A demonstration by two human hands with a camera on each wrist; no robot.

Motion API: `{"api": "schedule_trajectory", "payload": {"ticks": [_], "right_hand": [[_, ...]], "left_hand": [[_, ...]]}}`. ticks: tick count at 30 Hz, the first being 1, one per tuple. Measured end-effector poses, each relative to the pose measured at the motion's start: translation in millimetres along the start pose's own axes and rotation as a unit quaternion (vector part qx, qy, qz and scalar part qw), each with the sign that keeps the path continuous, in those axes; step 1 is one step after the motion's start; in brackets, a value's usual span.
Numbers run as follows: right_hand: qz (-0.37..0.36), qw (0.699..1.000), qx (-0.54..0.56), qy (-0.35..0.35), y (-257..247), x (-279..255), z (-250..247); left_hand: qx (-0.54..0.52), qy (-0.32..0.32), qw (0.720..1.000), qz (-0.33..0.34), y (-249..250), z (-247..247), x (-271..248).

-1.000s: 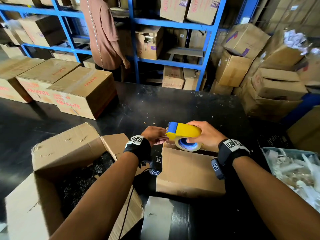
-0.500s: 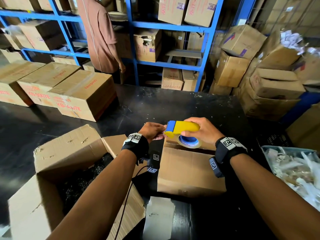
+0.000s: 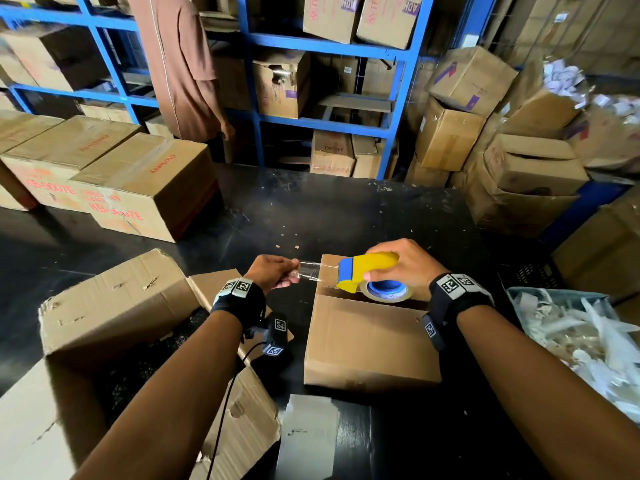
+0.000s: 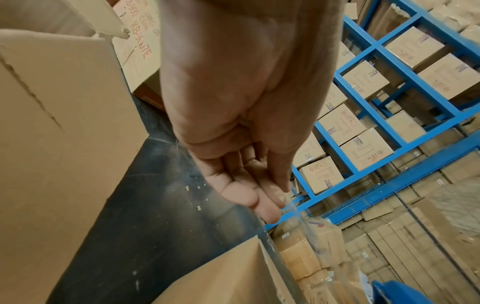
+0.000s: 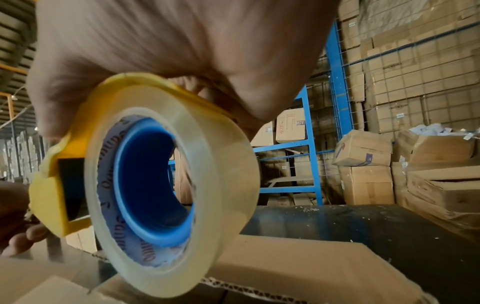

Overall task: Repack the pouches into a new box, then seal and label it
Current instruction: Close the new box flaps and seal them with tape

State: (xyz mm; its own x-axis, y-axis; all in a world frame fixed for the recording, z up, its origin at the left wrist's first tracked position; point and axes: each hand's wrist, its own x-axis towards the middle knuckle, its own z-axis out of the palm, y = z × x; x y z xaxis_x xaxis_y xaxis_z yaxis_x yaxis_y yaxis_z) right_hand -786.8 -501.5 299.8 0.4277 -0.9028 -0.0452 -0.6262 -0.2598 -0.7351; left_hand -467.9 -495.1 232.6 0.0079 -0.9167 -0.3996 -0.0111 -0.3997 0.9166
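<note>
A small brown box [image 3: 370, 337] with its flaps folded down sits on the black table [image 3: 311, 216] in front of me. My right hand [image 3: 398, 268] grips a yellow and blue tape dispenser [image 3: 363, 271] holding a clear tape roll [image 5: 168, 185] just above the box's far edge. My left hand [image 3: 277, 273] pinches the free end of the clear tape strip [image 3: 308, 270], stretched out to the left of the dispenser. In the left wrist view the fingertips [image 4: 270, 203] are pressed together on the tape.
A large open torn box [image 3: 114, 317] lies at my left. Sealed cartons [image 3: 138, 188] stand at the far left of the table. A bin of white scraps [image 3: 581, 341] is at the right. A person [image 3: 180, 64] stands by blue shelves [image 3: 329, 50]. A grey sheet [image 3: 308, 438] lies near me.
My left hand has drawn away to the left from the dispenser, pulling out a length of clear tape. The right hand holds the dispenser over the box's far edge.
</note>
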Motion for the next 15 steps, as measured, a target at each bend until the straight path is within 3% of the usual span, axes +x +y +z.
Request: {"api": "schedule_trajectory", "payload": {"ticks": [15], "right_hand": [[0.021, 0.992, -0.108, -0.057, 31.7, 10.4, 27.0]], "left_hand": [[0.042, -0.008, 0.999, -0.026, -47.0, 11.7, 16.1]]}}
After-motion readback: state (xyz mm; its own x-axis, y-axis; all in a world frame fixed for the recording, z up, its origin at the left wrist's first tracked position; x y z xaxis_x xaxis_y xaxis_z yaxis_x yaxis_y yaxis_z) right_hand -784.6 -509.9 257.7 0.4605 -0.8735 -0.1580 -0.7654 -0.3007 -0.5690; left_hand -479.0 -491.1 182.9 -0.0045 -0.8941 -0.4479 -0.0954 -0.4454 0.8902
